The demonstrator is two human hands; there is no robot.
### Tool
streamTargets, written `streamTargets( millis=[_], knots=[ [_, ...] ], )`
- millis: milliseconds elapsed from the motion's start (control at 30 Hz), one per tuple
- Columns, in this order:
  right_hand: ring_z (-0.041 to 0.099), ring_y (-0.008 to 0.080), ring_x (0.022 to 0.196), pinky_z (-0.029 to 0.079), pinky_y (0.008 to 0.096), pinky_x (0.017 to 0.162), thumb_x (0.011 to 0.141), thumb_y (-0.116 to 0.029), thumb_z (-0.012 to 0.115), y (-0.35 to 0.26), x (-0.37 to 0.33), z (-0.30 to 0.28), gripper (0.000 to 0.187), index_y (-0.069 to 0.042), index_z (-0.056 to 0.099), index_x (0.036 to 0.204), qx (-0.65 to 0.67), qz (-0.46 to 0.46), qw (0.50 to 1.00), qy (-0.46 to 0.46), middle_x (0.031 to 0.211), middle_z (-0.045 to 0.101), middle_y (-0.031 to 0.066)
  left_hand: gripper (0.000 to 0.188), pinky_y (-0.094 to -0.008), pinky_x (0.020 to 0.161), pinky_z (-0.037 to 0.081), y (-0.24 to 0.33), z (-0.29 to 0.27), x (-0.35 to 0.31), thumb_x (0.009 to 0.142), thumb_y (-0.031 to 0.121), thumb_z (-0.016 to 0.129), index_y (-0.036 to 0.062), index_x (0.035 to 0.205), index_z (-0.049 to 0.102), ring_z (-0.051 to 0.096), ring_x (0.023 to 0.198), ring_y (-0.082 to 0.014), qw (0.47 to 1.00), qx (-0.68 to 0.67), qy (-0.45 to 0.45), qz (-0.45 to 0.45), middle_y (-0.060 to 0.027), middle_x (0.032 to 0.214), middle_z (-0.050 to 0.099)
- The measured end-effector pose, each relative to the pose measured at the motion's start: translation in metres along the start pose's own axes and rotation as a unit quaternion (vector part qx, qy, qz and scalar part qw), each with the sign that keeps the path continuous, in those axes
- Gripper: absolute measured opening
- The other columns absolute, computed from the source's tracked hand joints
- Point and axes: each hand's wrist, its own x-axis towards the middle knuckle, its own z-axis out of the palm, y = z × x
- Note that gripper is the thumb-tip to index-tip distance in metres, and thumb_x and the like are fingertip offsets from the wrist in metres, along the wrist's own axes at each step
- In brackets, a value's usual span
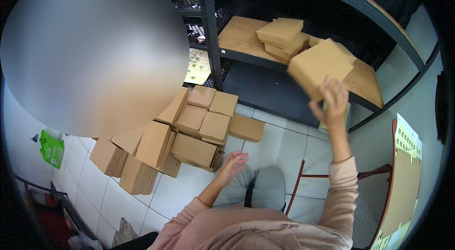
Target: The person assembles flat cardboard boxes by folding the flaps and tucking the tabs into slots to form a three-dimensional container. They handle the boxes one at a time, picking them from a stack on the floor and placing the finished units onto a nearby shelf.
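Right hand (334,98) gripped brown rectangular cardboard box (322,64) (blurred) | box lay forward, near brown wooden shelf (241,36) | left hand (232,165) was empty, farther.

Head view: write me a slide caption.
The right hand holds a cardboard box at a wooden shelf; the left hand hangs open near boxes piled on a tiled floor.
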Motion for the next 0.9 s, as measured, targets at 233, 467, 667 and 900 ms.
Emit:
streamTargets(
  millis=[233,467,667,900],
  knots=[
    [0.052,0.0169,0.1,0.036,0.0301,0.07,0.069,-0.014,0.057,-0.173,-0.082,-0.004,0.032,-0.015,0.058,0.1,0.202,0.003,0.971,-0.126,0.101,0.056,0.0021,0.052,-0.0416,0.094,0.03,0.021,0.053,-0.013,0.083,0.043,0.045,0.0087,0.12,0.036,0.039,0.114,-0.0234,0.986,-0.091,-0.084,0.11,-0.0095,0.122,0.041],
    [0.05,0.0261,0.103,0.035,0.0383,0.085,0.066,-0.015,0.064,-0.232,-0.123,-0.01,0.045,-0.006,0.05,0.108,0.393,0.218,0.858,-0.25,0.102,0.054,0.0099,0.049,-0.0396,0.09,0.035,-0.022,-0.001,-0.031,0.081,0.033,0.046,0.0047,0.12,0.036,0.042,0.11,-0.0211,0.996,-0.08,0.04,-0.007,-0.008,0.117,0.046],
    [0.044,0.036,0.106,0.033,0.0364,0.092,0.069,-0.025,0.066,-0.192,-0.131,-0.016,0.06,0.002,0.04,0.116,0.269,0.414,0.849,-0.191,0.113,0.046,0.0218,0.059,-0.0385,0.089,0.037,-0.026,-0.026,-0.046,0.076,0.036,0.051,0.0013,0.121,0.035,0.045,0.109,-0.0236,0.997,0.01,0.033,-0.069,-0.0134,0.117,0.046],
    [0.041,0.0217,0.11,0.032,0.0309,0.092,0.079,-0.047,0.052,-0.151,-0.188,-0.007,0.07,0.005,0.035,0.123,0.521,0.677,0.352,-0.383,0.12,0.044,0.0157,0.065,-0.0405,0.093,0.033,-0.038,-0.027,-0.034,0.081,0.042,0.047,0.0041,0.128,0.024,0.04,0.113,-0.0251,0.993,-0.016,-0.015,-0.117,-0.0141,0.124,0.038]
  ],
)
